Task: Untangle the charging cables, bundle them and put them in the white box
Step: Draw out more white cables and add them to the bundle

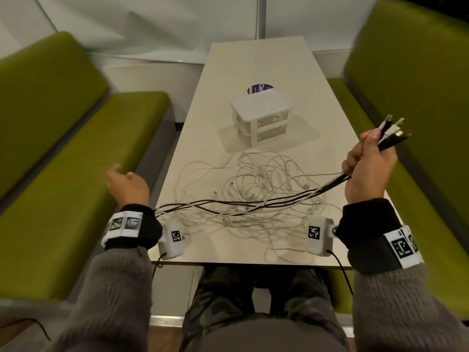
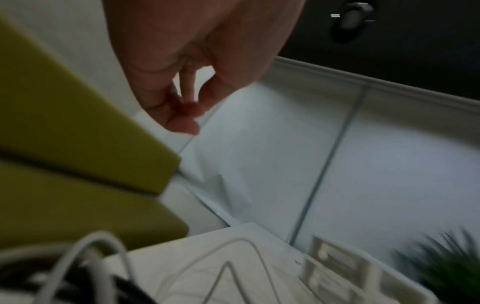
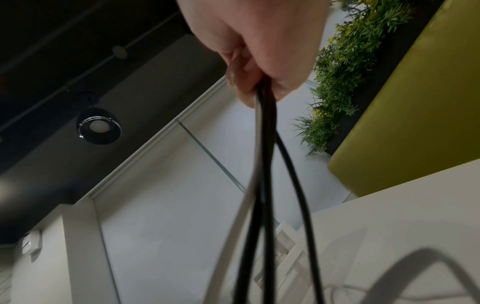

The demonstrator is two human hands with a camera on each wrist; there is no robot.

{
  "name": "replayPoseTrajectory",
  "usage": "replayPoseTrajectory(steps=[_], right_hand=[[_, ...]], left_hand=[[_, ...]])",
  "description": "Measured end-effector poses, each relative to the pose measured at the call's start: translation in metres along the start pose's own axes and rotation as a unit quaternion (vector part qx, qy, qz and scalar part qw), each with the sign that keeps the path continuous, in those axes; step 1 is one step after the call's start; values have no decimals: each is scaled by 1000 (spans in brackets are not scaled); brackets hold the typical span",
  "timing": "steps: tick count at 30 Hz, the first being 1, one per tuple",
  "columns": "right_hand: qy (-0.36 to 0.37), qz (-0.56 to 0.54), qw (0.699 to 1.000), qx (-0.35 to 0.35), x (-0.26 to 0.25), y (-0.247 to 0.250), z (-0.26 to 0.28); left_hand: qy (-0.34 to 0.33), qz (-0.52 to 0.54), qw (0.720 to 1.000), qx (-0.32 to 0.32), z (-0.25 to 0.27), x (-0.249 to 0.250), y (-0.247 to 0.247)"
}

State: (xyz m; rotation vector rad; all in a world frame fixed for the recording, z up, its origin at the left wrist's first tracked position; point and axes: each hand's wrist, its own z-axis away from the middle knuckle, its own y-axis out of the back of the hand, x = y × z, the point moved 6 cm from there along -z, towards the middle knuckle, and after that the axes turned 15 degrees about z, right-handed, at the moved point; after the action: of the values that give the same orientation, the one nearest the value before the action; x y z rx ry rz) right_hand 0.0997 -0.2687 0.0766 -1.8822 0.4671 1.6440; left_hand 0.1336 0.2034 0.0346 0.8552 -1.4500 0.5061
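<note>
The right hand (image 1: 365,168) is gripping a bunch of black and white cables (image 1: 253,201) by their plug ends; the left hand (image 1: 128,185) is hanging loosely curled, holding nothing. Pulling could be tightening the white tangle (image 1: 253,179) before the white box (image 1: 262,118) beyond.

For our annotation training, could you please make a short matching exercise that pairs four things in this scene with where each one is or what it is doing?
Things:
1. right hand
2. left hand
3. white box
4. tangle of white cables

States:
A. spread loose on the table
B. raised over the green bench, holding nothing
C. standing at mid-table beyond the cables
D. gripping a bunch of black and white cable ends

Pairs: 1-D, 2-B, 3-C, 4-A
</note>
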Motion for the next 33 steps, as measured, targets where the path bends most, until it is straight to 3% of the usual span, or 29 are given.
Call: replayPoseTrajectory(steps=[2, 4, 6, 7, 9, 11, 13, 16, 21, 27, 28, 29, 31, 33], right_hand=[[-4, -7, 1000, -13, 0, -9, 6], [-10, -18, 999, -33, -3, -19, 13], [-19, -37, 998, -57, -5, -30, 21], [-23, -49, 996, -71, -7, -37, 26], [-32, -72, 992, -98, -10, -47, 35], [-45, -92, 988, -113, -13, -50, 38], [-50, -106, 986, -122, -16, -45, 35], [-55, -101, 987, -116, -15, -34, 33], [-106, -117, 985, -71, 3, -17, 43], [-168, -101, 974, -115, 24, -27, 50], [-181, -89, 971, -125, 27, -32, 53], [-194, -78, 968, -136, 30, -36, 57], [-211, -76, 962, -153, 36, -43, 63], [-213, -85, 959, -163, 40, -48, 66]], left_hand=[[-109, -49, 990, -76, 32, 31, -24], [-196, -36, 957, -211, 79, 61, -58], [-191, -5, 897, -397, 138, 79, -94], [-177, -15, 854, -489, 170, 85, -110], [-164, -45, 772, -612, 227, 91, -135], [-123, -30, 735, -666, 255, 89, -151], [-89, -10, 729, -679, 257, 82, -158], [-155, -48, 699, -696, 261, 72, -159], [-170, -102, 685, -701, 255, 42, -149], [-45, -127, 669, -731, 231, 11, -132], [-30, -117, 679, -724, 224, 11, -133], [-4, -100, 712, -695, 212, 11, -135], [51, -44, 811, -581, 181, 10, -139], [14, -59, 879, -473, 149, 10, -141]])
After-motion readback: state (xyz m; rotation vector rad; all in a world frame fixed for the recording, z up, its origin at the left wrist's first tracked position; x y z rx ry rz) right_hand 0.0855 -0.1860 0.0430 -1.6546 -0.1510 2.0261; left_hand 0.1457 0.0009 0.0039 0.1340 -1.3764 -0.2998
